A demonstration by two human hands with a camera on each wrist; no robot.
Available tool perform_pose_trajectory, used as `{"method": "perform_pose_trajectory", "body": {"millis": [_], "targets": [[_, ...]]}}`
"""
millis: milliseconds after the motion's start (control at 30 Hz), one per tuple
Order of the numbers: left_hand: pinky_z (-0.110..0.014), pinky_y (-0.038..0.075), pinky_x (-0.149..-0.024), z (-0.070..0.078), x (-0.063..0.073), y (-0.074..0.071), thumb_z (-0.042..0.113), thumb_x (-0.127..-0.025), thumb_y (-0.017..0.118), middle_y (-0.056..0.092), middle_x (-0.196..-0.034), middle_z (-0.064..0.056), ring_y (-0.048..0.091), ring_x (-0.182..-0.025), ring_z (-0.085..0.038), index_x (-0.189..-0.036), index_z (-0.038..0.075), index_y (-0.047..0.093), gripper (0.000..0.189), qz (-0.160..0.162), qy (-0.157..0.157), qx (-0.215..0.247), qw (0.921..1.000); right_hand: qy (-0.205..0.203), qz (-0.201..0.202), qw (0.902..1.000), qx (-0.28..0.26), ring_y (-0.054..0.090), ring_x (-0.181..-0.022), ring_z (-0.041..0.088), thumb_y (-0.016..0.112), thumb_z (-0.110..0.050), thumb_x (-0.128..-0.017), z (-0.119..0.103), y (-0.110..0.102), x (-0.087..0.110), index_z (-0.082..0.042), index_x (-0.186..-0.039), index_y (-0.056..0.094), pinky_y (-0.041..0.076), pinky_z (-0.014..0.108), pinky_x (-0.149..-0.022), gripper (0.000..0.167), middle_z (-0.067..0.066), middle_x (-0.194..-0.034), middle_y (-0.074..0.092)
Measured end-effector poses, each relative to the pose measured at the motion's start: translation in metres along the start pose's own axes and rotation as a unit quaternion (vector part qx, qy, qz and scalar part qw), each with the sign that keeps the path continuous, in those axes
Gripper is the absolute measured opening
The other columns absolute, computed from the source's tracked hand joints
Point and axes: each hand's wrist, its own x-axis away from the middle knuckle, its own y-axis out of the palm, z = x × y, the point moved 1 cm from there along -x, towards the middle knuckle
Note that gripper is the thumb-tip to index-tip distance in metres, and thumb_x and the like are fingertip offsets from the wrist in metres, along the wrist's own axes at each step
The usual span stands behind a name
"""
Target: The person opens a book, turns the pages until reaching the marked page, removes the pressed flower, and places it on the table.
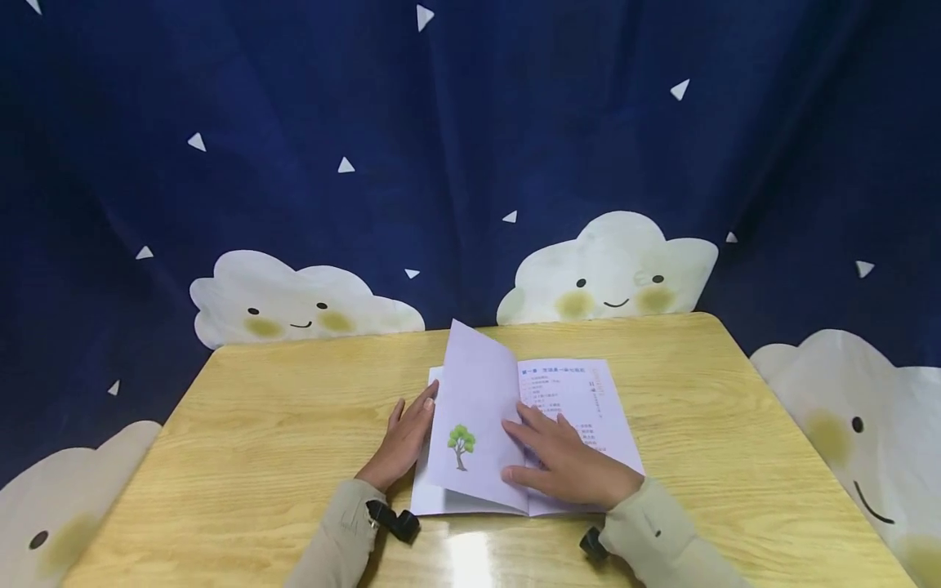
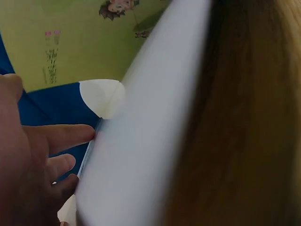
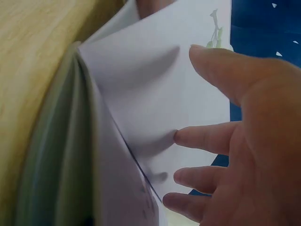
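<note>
An open book (image 1: 581, 392) with printed text on its right side lies on the wooden table. One of its pages (image 1: 478, 392), white with a small green tree printed on it, stands raised and leans over to the left. My left hand (image 1: 404, 441) is at the book's left edge, and in the left wrist view a straight finger (image 2: 70, 136) touches the edge of the white paper. My right hand (image 1: 569, 461) reaches over the right side toward the fold. Its fingers are spread and straight in the right wrist view, with the fingertips (image 3: 183, 136) close to the raised page.
The table (image 1: 294, 408) of light wood extends on both sides of the book. Behind it hangs a dark blue curtain (image 1: 441, 122) with white triangles and smiling clouds. A black wrist strap (image 1: 393, 521) is on the left sleeve, and a dark device (image 1: 594, 543) sits by the right cuff.
</note>
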Motion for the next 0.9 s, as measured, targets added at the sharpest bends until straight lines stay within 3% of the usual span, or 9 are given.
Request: {"method": "perform_pose_trajectory", "body": {"millis": [133, 367, 633, 867, 900], "targets": [[-0.045, -0.007, -0.115, -0.001, -0.006, -0.003, 0.042, -0.106, 0.01, 0.024, -0.158, -0.009, 0.019, -0.145, -0.024, -0.153, 0.005, 0.022, 0.06, 0.003, -0.004, 0.062, 0.9981, 0.007, 0.005, 0.9998, 0.018, 0.017, -0.145, 0.035, 0.051, -0.06, -0.092, -0.001, 0.003, -0.003, -0.012, -0.148, 0.039, 0.004, 0.062, -0.113, 0.074, 0.017, -0.158, 0.021], [-0.05, 0.009, -0.117, -0.002, -0.006, -0.006, 0.035, -0.107, 0.013, 0.019, -0.159, -0.014, 0.013, -0.146, -0.029, -0.153, 0.005, 0.021, 0.055, 0.019, -0.034, 0.144, 0.9887, 0.03, -0.004, 0.9983, 0.049, 0.017, -0.146, 0.033, 0.049, -0.063, -0.091, -0.002, 0.012, -0.004, -0.02, -0.15, 0.038, 0.004, 0.061, -0.113, 0.073, 0.009, -0.16, 0.019], [-0.051, 0.011, -0.116, 0.028, 0.011, -0.019, 0.029, -0.108, 0.017, 0.019, -0.159, -0.015, 0.013, -0.146, -0.029, -0.154, 0.006, 0.02, 0.051, 0.012, -0.042, 0.14, 0.9892, 0.022, 0.007, 0.9972, 0.071, 0.018, -0.143, 0.041, 0.053, -0.057, -0.092, -0.007, 0.021, -0.003, -0.016, -0.149, 0.039, 0.007, 0.067, -0.11, 0.071, 0.015, -0.159, 0.019], [-0.052, 0.01, -0.116, 0.032, 0.008, -0.02, 0.026, -0.108, 0.019, 0.019, -0.158, -0.018, 0.014, -0.146, -0.031, -0.153, 0.001, 0.02, 0.052, 0.019, -0.035, 0.127, 0.9911, 0.02, 0.014, 0.9955, 0.091, 0.017, -0.143, 0.042, 0.058, -0.052, -0.091, -0.007, 0.024, -0.007, -0.015, -0.15, 0.037, 0.008, 0.07, -0.108, 0.072, 0.014, -0.159, 0.018], [-0.053, 0.009, -0.116, 0.026, 0.006, -0.018, 0.029, -0.107, 0.02, 0.02, -0.158, -0.017, 0.014, -0.145, -0.031, -0.153, 0.002, 0.02, 0.052, 0.023, -0.032, 0.122, 0.9918, 0.019, 0.014, 0.9955, 0.092, 0.017, -0.143, 0.042, 0.058, -0.052, -0.091, -0.007, 0.025, -0.007, -0.015, -0.15, 0.037, 0.009, 0.07, -0.108, 0.072, 0.014, -0.159, 0.018]]}}
